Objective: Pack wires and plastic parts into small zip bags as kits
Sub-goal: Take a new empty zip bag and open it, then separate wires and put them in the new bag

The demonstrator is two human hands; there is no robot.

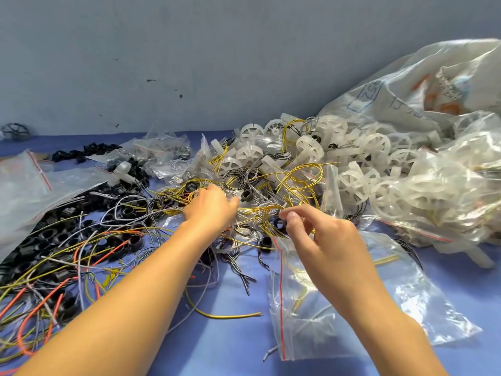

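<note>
black ring pinched in right hand grip; left hand grip among wires unclear.

A plain grey-blue wall fills the far side, marked with a few dark specks near its middle. Below it a blue counter stretches left to right under soft, even light

Blue is seen all across the table. Yellow wires are caught mid-table, and orange wires are picked out toward the left edge among black rings. Translucent white wheels are heaped at the right edge. A red stripe is shown down the clear zip bag. Blue print and orange marks are carried by the pale sack, and the wall is seen in grey.
</note>
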